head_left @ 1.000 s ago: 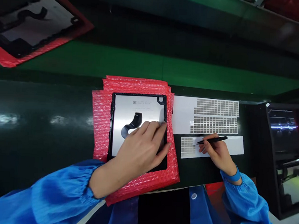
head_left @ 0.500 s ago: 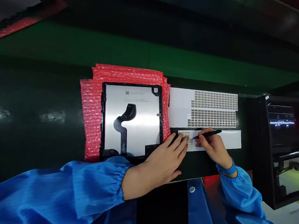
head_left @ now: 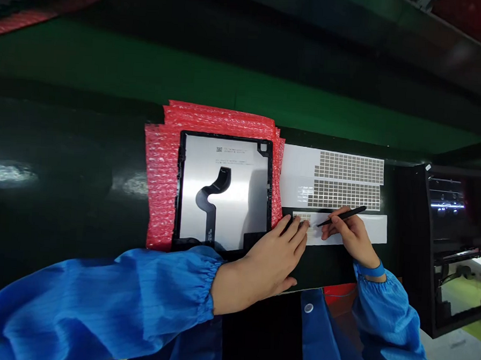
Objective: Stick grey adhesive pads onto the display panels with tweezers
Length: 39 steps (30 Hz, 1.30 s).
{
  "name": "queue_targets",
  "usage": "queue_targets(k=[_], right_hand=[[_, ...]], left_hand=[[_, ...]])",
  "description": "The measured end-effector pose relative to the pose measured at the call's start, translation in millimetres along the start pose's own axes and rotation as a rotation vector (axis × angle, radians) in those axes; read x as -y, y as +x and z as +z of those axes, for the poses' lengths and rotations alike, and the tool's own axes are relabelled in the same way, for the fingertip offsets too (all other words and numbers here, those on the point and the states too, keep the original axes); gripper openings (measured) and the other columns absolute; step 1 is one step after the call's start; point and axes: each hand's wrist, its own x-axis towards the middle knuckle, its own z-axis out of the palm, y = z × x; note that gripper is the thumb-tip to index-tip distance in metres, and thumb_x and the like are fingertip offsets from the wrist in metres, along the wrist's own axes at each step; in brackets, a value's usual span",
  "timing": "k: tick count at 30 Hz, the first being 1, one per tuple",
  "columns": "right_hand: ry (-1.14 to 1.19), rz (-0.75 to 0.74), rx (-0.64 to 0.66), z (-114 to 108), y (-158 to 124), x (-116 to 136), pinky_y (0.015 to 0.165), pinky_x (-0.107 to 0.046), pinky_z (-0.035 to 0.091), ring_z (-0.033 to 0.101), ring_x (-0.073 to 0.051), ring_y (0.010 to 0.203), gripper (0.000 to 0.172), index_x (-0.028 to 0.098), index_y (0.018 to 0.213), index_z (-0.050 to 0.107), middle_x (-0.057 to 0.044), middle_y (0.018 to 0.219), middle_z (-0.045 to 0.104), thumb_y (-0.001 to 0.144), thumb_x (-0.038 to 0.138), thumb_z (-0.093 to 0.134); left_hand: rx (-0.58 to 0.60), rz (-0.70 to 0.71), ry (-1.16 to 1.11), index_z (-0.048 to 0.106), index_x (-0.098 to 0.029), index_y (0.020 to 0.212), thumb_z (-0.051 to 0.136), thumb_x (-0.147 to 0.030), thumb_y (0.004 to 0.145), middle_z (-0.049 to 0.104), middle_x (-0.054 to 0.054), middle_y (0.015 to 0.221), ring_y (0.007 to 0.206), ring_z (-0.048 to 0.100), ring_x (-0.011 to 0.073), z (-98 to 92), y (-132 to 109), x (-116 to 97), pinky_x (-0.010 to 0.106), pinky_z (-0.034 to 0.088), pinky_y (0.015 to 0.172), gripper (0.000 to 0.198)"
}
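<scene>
My left hand (head_left: 274, 259) lies flat with fingers stretched out, its fingertips on the left end of a narrow white label strip (head_left: 367, 229). A small block of grey labels (head_left: 302, 217) shows beside those fingertips, partly covered by them. My right hand (head_left: 354, 237) pinches slim black tweezers (head_left: 345, 214), whose tip points left, just over the strip to the right of the labels. Whether the tip holds anything is too small to tell. Left of my hands lies a silver-backed display panel (head_left: 234, 222) in a black frame, with a black flex cable (head_left: 210, 216) on it.
Red foam sheets (head_left: 161, 192) lie under the panel. Behind the strip are larger white sheets with rows of grey labels (head_left: 346, 195). A black rack (head_left: 420, 254) stands at the right. Another red-edged sheet (head_left: 43, 16) shows at the far left.
The view has shifted, so the panel and foam appear further right. The tweezers' tip has moved slightly right, away from my left fingertips. A darker reflection now covers the panel's right side.
</scene>
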Motion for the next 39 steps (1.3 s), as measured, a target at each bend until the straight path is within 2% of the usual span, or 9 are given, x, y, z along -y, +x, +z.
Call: queue_targets(k=[5,9,12,15,17,20,25,32,39], right_hand=[[0.014,-0.102,-0.052,12.4,3.4,36.6,0.061,-0.036,0.065,0.077,-0.020,0.061,0.027,0.021,0.098,0.064,-0.002,0.076,0.078,0.103,0.047,0.069],[0.010,-0.196,-0.012,50.2,19.0,75.3,0.062,-0.037,0.067,0.078,-0.021,0.064,0.019,0.022,0.101,0.066,-0.003,0.079,0.080,0.105,0.041,0.068],[0.008,-0.235,0.082,92.6,39.9,98.1,0.064,-0.038,0.069,0.079,-0.021,0.068,0.017,0.023,0.105,0.065,-0.004,0.084,0.080,0.106,0.040,0.067],[-0.010,-0.247,0.178,138.0,65.1,111.0,0.066,-0.036,0.069,0.079,-0.020,0.070,0.023,0.024,0.106,0.062,-0.004,0.086,0.079,0.105,0.046,0.066],[-0.018,-0.225,0.210,164.0,81.4,113.1,0.066,-0.034,0.069,0.079,-0.019,0.070,0.027,0.025,0.106,0.060,-0.003,0.085,0.078,0.104,0.051,0.066],[-0.040,-0.177,0.252,189.8,101.6,107.5,0.064,-0.031,0.068,0.079,-0.017,0.069,0.030,0.025,0.107,0.059,-0.003,0.084,0.078,0.103,0.054,0.064],[-0.047,-0.142,0.245,201.0,116.8,93.6,0.065,-0.029,0.068,0.079,-0.017,0.071,0.029,0.024,0.107,0.060,-0.003,0.086,0.077,0.103,0.052,0.065],[-0.072,-0.125,0.237,199.8,116.9,92.9,0.065,-0.029,0.069,0.079,-0.017,0.069,0.024,0.024,0.108,0.062,-0.003,0.088,0.078,0.105,0.048,0.065],[-0.107,-0.126,0.224,202.2,117.0,94.6,0.063,-0.029,0.070,0.079,-0.018,0.070,0.025,0.024,0.108,0.062,-0.005,0.090,0.077,0.105,0.048,0.064]], left_hand=[[-0.185,0.034,-0.036,0.065,-0.002,0.140,0.060,-0.072,0.092,0.066,0.025,0.143,0.137,0.058,0.0398,-40.7,-22.9,6.4,0.051,0.038,0.121,0.084],[-0.224,-0.016,-0.051,0.073,-0.008,0.124,0.048,-0.054,0.104,0.078,0.012,0.092,0.081,0.073,0.0256,-74.9,-63.3,26.9,0.040,0.057,0.084,0.056],[-0.138,-0.218,0.080,0.060,0.000,0.144,0.054,-0.033,0.102,0.072,0.008,0.065,0.055,0.066,0.0231,-72.2,-84.9,48.6,0.037,0.055,0.068,0.054],[-0.030,-0.324,0.180,0.049,0.004,0.153,0.060,-0.017,0.092,0.076,0.011,0.070,0.059,0.071,0.0250,-55.9,-91.4,69.8,0.040,0.057,0.081,0.065],[-0.017,-0.320,0.170,0.053,0.004,0.149,0.062,-0.019,0.091,0.080,0.016,0.082,0.067,0.075,0.0257,-46.8,-91.4,80.0,0.043,0.056,0.093,0.063],[-0.114,-0.309,0.129,0.061,0.007,0.139,0.063,-0.036,0.095,0.080,0.025,0.096,0.081,0.078,0.0314,-40.7,-92.8,87.5,0.047,0.050,0.101,0.061],[-0.193,-0.342,0.014,0.062,0.005,0.140,0.060,-0.058,0.095,0.080,0.026,0.093,0.100,0.076,0.0387,-39.4,-99.3,88.8,0.051,0.040,0.107,0.077],[-0.098,-0.316,-0.091,0.068,-0.004,0.134,0.071,-0.053,0.087,0.077,0.011,0.071,0.065,0.071,0.0287,-39.7,-96.8,93.9,0.052,0.037,0.111,0.068],[-0.111,-0.323,-0.127,0.073,-0.006,0.122,0.072,-0.042,0.087,0.077,0.010,0.069,0.062,0.071,0.0276,-39.8,-97.8,96.6,0.054,0.038,0.113,0.050]])
